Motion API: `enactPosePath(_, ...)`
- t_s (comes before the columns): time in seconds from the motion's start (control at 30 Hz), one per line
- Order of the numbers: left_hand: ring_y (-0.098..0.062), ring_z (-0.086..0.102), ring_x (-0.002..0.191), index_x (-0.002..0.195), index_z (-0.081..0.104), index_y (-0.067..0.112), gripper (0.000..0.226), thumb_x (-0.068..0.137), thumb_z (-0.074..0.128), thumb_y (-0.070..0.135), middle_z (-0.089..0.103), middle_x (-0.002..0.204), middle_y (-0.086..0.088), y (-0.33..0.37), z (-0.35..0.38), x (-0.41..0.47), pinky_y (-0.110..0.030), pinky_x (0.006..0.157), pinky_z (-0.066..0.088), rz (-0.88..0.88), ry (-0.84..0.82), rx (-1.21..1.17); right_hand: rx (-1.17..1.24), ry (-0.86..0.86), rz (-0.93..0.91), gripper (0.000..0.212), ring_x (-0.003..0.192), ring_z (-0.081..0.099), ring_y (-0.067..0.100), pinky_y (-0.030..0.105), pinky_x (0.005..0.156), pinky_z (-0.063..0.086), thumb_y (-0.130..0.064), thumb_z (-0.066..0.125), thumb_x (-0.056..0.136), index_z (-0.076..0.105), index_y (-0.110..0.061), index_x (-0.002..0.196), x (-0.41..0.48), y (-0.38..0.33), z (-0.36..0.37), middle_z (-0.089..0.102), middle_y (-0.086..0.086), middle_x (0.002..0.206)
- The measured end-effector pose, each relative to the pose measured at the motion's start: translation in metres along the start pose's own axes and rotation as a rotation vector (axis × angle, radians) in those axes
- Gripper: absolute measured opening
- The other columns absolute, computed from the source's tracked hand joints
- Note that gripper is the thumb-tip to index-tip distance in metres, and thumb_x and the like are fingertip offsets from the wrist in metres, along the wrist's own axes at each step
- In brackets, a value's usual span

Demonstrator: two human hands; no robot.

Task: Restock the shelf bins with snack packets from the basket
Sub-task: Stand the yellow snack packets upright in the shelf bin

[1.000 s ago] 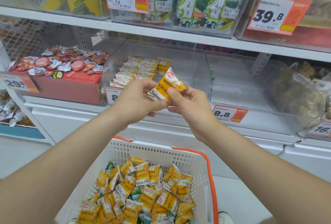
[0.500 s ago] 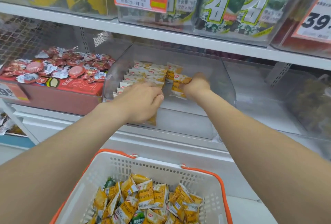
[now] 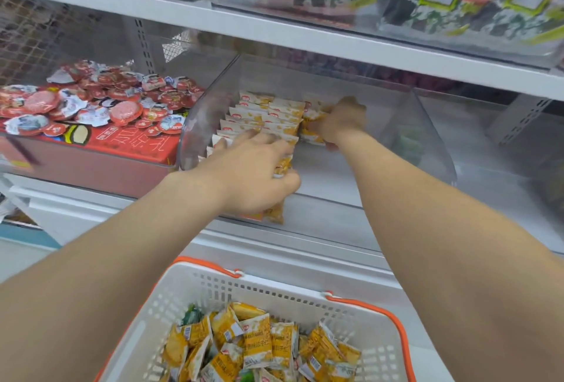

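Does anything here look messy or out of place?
Little. In the clear bin the yellow packets stand in neat rows; the packet in the right hand sits beside them, out of line. In the basket a green packet lies among yellow ones.

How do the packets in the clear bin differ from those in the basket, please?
Bin packets stand in neat rows in the clear bin; basket packets lie heaped in the basket. Bin packets are all yellow; basket packets include green ones. Both share yellow wrappers.
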State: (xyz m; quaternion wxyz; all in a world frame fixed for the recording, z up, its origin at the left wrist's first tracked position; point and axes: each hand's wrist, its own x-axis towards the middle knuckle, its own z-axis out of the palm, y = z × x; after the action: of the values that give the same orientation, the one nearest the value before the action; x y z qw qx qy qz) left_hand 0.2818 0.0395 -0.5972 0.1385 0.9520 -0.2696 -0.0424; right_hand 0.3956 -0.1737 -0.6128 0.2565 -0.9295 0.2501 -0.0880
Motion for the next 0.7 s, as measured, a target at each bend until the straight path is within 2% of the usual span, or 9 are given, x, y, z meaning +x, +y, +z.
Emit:
enactPosePath(0.07, -0.025, 0.030, 0.149, 0.147, 0.046, 0.038, 0.083, 0.074, 0.021, 0.070, 0.040, 0.158, 0.008, -0.001, 0.000, 0.000, -0.063, 0.113, 0.033, -0.002, 0.004, 0.008, 0.009, -0.086, 0.043, 0.039, 0.058, 0.074, 0.022, 0.019, 0.033, 0.043, -0.041, 0.081, 0.084, 0.062, -0.010, 0.097, -0.002, 0.005, -0.003, 0.078, 0.016, 0.081)
enactPosePath(0.13, -0.026, 0.031, 0.148, 0.147, 0.046, 0.037, 0.084, 0.074, 0.020, 0.070, 0.042, 0.157, 0.006, -0.001, 0.001, 0.000, -0.062, 0.113, 0.035, 0.003, 0.012, 0.013, 0.041, -0.146, 0.092, 0.034, 0.046, 0.070, 0.023, 0.018, 0.028, 0.038, -0.034, 0.078, 0.089, 0.062, -0.006, 0.101, -0.005, 0.008, -0.008, 0.077, 0.018, 0.085)
enactPosePath(0.2, -0.026, 0.032, 0.146, 0.146, 0.046, 0.035, 0.083, 0.075, 0.020, 0.069, 0.043, 0.156, 0.004, -0.001, 0.001, -0.001, -0.061, 0.113, 0.036, 0.006, 0.019, 0.019, 0.080, -0.121, 0.131, 0.029, 0.050, 0.071, 0.024, 0.019, 0.027, 0.037, -0.026, 0.075, 0.091, 0.058, -0.007, 0.104, -0.008, 0.011, -0.012, 0.075, 0.018, 0.098)
enactPosePath(0.3, -0.028, 0.033, 0.145, 0.145, 0.048, 0.034, 0.085, 0.074, 0.018, 0.069, 0.045, 0.155, 0.001, 0.000, 0.001, -0.002, -0.059, 0.114, 0.036, 0.001, 0.020, 0.019, 0.187, -0.091, 0.112, 0.031, 0.063, 0.073, 0.026, 0.019, 0.027, 0.038, -0.029, 0.075, 0.089, 0.057, -0.011, 0.107, -0.013, 0.012, -0.013, 0.072, 0.018, 0.107)
enactPosePath(0.4, -0.030, 0.036, 0.143, 0.144, 0.049, 0.033, 0.082, 0.077, 0.018, 0.068, 0.045, 0.153, -0.003, 0.002, 0.000, -0.004, -0.056, 0.114, 0.036, -0.008, 0.018, 0.033, 0.145, -0.129, 0.051, 0.032, 0.068, 0.073, 0.031, 0.018, 0.028, 0.037, -0.033, 0.069, 0.095, 0.053, -0.009, 0.107, -0.019, 0.007, -0.010, 0.071, 0.018, 0.107)
enactPosePath(0.47, -0.032, 0.040, 0.140, 0.144, 0.050, 0.031, 0.075, 0.084, 0.021, 0.065, 0.047, 0.149, -0.007, 0.004, -0.001, -0.007, -0.052, 0.113, 0.038, -0.014, 0.034, 0.065, 0.060, -0.150, 0.023, 0.034, 0.061, 0.070, 0.028, 0.016, 0.028, 0.035, -0.038, 0.065, 0.098, 0.052, -0.008, 0.108, -0.021, 0.006, -0.010, 0.073, 0.017, 0.102)
enactPosePath(0.53, -0.034, 0.047, 0.133, 0.142, 0.052, 0.027, 0.069, 0.090, 0.024, 0.062, 0.052, 0.142, -0.009, 0.007, -0.001, -0.012, -0.049, 0.108, 0.043, -0.031, 0.078, 0.119, -0.035, -0.167, 0.033, 0.041, 0.055, 0.070, 0.024, 0.020, 0.035, 0.043, -0.043, 0.067, 0.096, 0.059, -0.006, 0.113, -0.027, 0.004, -0.015, 0.075, 0.016, 0.095)
enactPosePath(0.63, -0.037, 0.053, 0.124, 0.137, 0.054, 0.022, 0.058, 0.101, 0.030, 0.059, 0.058, 0.133, -0.012, 0.016, -0.001, -0.021, -0.048, 0.096, 0.045, -0.046, 0.167, 0.214, -0.139, -0.139, 0.008, 0.039, 0.085, 0.075, 0.028, 0.030, 0.056, 0.058, -0.029, 0.071, 0.090, 0.060, -0.007, 0.120, -0.039, 0.002, -0.029, 0.072, 0.013, 0.108)
enactPosePath(0.7, -0.038, 0.054, 0.121, 0.136, 0.054, 0.021, 0.054, 0.104, 0.033, 0.058, 0.059, 0.131, -0.012, 0.022, -0.001, -0.028, -0.048, 0.093, 0.046, -0.047, 0.202, 0.206, -0.201, -0.057, -0.122, 0.023, 0.098, 0.070, 0.030, 0.028, 0.059, 0.049, -0.021, 0.066, 0.089, 0.059, -0.009, 0.106, -0.059, -0.001, -0.042, 0.069, 0.010, 0.110)
